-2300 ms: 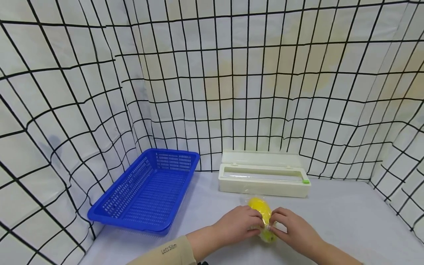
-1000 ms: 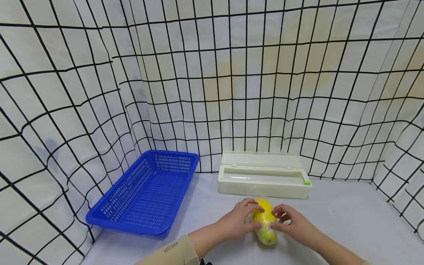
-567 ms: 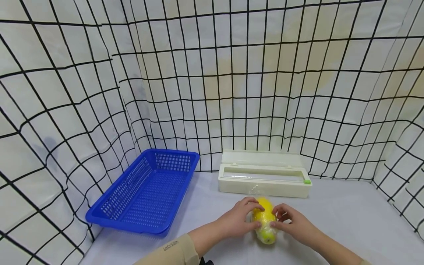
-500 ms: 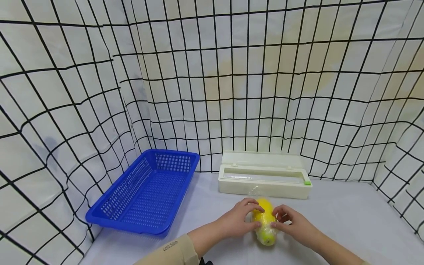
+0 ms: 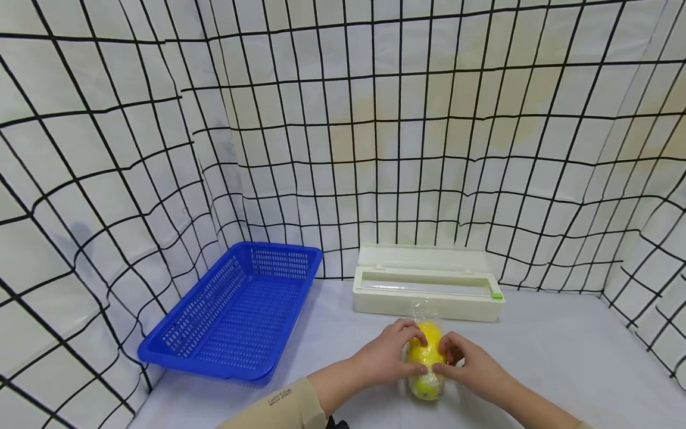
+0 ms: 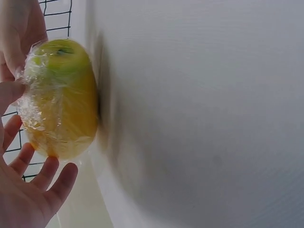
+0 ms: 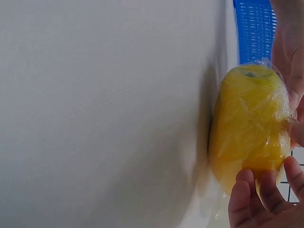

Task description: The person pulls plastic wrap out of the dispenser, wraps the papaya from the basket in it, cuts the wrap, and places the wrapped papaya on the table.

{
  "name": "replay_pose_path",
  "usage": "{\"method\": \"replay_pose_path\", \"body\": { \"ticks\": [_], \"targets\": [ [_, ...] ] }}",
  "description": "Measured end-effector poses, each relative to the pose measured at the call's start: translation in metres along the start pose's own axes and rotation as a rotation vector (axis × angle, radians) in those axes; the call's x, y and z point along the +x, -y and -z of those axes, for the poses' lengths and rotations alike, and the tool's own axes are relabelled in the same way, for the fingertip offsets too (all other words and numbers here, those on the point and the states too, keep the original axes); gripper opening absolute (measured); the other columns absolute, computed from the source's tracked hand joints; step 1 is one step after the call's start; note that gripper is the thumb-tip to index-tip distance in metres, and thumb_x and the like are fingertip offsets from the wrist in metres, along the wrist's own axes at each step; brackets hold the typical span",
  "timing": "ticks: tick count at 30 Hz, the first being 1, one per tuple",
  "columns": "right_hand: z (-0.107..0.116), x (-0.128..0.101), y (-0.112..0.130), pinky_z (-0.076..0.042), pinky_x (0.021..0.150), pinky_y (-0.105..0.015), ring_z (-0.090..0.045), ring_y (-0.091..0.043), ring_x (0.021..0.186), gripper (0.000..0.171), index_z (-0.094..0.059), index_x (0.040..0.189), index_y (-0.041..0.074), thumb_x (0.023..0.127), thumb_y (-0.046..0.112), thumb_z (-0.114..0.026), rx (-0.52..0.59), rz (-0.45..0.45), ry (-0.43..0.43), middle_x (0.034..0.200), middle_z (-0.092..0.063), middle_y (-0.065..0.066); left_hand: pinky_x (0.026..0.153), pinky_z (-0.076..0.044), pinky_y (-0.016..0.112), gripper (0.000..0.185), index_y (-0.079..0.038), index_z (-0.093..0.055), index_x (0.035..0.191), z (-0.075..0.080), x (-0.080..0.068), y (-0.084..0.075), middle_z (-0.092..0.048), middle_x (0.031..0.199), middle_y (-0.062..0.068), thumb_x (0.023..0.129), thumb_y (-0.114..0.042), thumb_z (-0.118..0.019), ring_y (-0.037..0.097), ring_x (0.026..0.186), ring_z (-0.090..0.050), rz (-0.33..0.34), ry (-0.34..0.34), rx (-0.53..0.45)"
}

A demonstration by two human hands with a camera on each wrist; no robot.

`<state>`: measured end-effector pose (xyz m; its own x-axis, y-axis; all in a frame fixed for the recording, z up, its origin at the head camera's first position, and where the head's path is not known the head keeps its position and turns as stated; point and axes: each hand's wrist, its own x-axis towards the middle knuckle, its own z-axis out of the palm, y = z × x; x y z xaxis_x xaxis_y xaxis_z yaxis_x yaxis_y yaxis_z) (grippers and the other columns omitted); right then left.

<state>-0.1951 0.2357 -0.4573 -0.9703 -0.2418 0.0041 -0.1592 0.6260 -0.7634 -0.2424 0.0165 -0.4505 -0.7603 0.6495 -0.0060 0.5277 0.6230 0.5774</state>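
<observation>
Fingertips of both hands press clear plastic wrap (image 5: 426,310) against a yellow fruit (image 5: 425,364) lying on the white table (image 5: 563,357), near its front edge and just in front of a cream wrap dispenser box (image 5: 427,290). The left hand (image 5: 383,359) cups the fruit's left side, its fingers (image 5: 415,332) curled over the top, while the right hand (image 5: 473,370) holds the opposite side, fingers bent and pinching the film against the skin. In the left wrist view, the left hand (image 6: 23,190) shows fingers spread and lightly curved beside the wrapped fruit (image 6: 59,99), whose stem end shades to green. In the right wrist view, the fingers (image 7: 259,199) of the right hand rest on the crinkled film around the fruit (image 7: 249,128). The fruit touches the table underneath. A loose tuft of wrap stands up at the fruit's far end. To the left, well apart from the hands, sits a blue plastic basket (image 5: 236,310) with slotted walls. The dispenser box lies with its lid open, a small green slider (image 5: 496,295) at its right end. A white sheet with a black grid (image 5: 343,131) hangs behind and to both sides.
</observation>
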Motion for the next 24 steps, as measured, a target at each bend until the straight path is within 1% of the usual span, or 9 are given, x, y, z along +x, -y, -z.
{"method": "replay_pose_path", "body": {
  "ticks": [3, 7, 10, 12, 14, 16, 19, 21, 24],
  "targets": [
    [0.0, -0.001, 0.003, -0.043, 0.065, -0.024, -0.052, -0.013, 0.078, 0.033, -0.054, 0.097, 0.013, 0.085, 0.031, -0.078, -0.011, 0.034, -0.01, 0.083, -0.054, 0.002, 0.105, -0.044, 0.039, 0.036, -0.035, -0.059, 0.117, 0.002, -0.001, 0.001, -0.042, 0.144, -0.012, 0.086, -0.044, -0.076, 0.014, 0.133, -0.043, -0.015, -0.006, 0.021],
    [0.002, -0.002, 0.006, -0.046, 0.067, -0.025, -0.052, -0.008, 0.078, 0.027, -0.058, 0.096, 0.013, 0.087, 0.031, -0.076, -0.045, 0.099, -0.017, 0.083, -0.055, 0.004, 0.1, -0.048, 0.038, 0.036, -0.035, -0.06, 0.12, 0.003, -0.005, 0.002, -0.038, 0.148, -0.011, 0.087, -0.041, -0.075, 0.014, 0.127, -0.05, 0.005, -0.011, 0.018],
    [0.008, -0.001, 0.006, -0.048, 0.068, -0.025, -0.053, -0.007, 0.08, 0.024, -0.061, 0.099, 0.016, 0.089, 0.033, -0.074, -0.091, 0.121, -0.008, 0.091, -0.058, 0.005, 0.095, -0.05, 0.037, 0.037, -0.036, -0.06, 0.123, 0.004, -0.009, 0.002, -0.037, 0.149, -0.011, 0.088, -0.039, -0.073, 0.013, 0.122, -0.054, 0.031, -0.025, 0.009],
    [0.014, 0.001, 0.004, -0.048, 0.068, -0.025, -0.053, -0.008, 0.082, 0.024, -0.063, 0.103, 0.018, 0.089, 0.034, -0.074, -0.122, 0.126, -0.003, 0.096, -0.059, 0.005, 0.094, -0.051, 0.039, 0.037, -0.037, -0.06, 0.124, 0.006, -0.012, 0.001, -0.038, 0.148, -0.011, 0.089, -0.039, -0.073, 0.014, 0.121, -0.055, 0.05, -0.04, 0.009],
    [0.021, 0.004, 0.002, -0.048, 0.068, -0.024, -0.053, -0.008, 0.083, 0.027, -0.064, 0.109, 0.019, 0.089, 0.035, -0.074, -0.144, 0.148, 0.005, 0.099, -0.06, 0.004, 0.093, -0.052, 0.042, 0.038, -0.038, -0.06, 0.125, 0.008, -0.015, -0.001, -0.04, 0.148, -0.01, 0.089, -0.04, -0.072, 0.015, 0.121, -0.055, 0.084, -0.046, 0.005],
    [0.028, 0.008, -0.002, -0.049, 0.068, -0.024, -0.052, -0.008, 0.083, 0.031, -0.065, 0.116, 0.02, 0.089, 0.035, -0.074, -0.166, 0.193, 0.007, 0.098, -0.06, 0.003, 0.092, -0.052, 0.045, 0.042, -0.04, -0.059, 0.128, 0.008, -0.019, -0.002, -0.041, 0.148, -0.009, 0.088, -0.045, -0.072, 0.017, 0.122, -0.055, 0.124, -0.052, 0.007],
    [0.037, 0.016, -0.007, -0.049, 0.065, -0.024, -0.051, -0.007, 0.081, 0.038, -0.065, 0.124, 0.021, 0.089, 0.034, -0.074, -0.181, 0.26, 0.033, 0.095, -0.057, 0.0, 0.092, -0.052, 0.05, 0.054, -0.042, -0.055, 0.136, 0.004, -0.026, -0.004, -0.042, 0.148, -0.005, 0.085, -0.053, -0.072, 0.022, 0.124, -0.054, 0.184, -0.048, 0.015],
    [0.042, 0.022, -0.011, -0.049, 0.065, -0.024, -0.051, -0.008, 0.081, 0.044, -0.063, 0.131, 0.021, 0.09, 0.034, -0.073, -0.188, 0.277, 0.069, 0.094, -0.055, -0.002, 0.09, -0.052, 0.052, 0.063, -0.043, -0.051, 0.141, 0.0, -0.031, -0.006, -0.042, 0.148, -0.003, 0.083, -0.058, -0.072, 0.024, 0.125, -0.054, 0.206, -0.052, 0.021],
    [0.047, 0.032, -0.014, -0.048, 0.065, -0.025, -0.051, -0.01, 0.082, 0.05, -0.059, 0.137, 0.021, 0.091, 0.036, -0.071, -0.198, 0.265, 0.134, 0.096, -0.054, -0.001, 0.089, -0.052, 0.052, 0.073, -0.045, -0.044, 0.146, -0.006, -0.037, -0.007, -0.044, 0.147, 0.001, 0.081, -0.06, -0.073, 0.027, 0.124, -0.055, 0.219, -0.059, 0.027]
  ]
}}
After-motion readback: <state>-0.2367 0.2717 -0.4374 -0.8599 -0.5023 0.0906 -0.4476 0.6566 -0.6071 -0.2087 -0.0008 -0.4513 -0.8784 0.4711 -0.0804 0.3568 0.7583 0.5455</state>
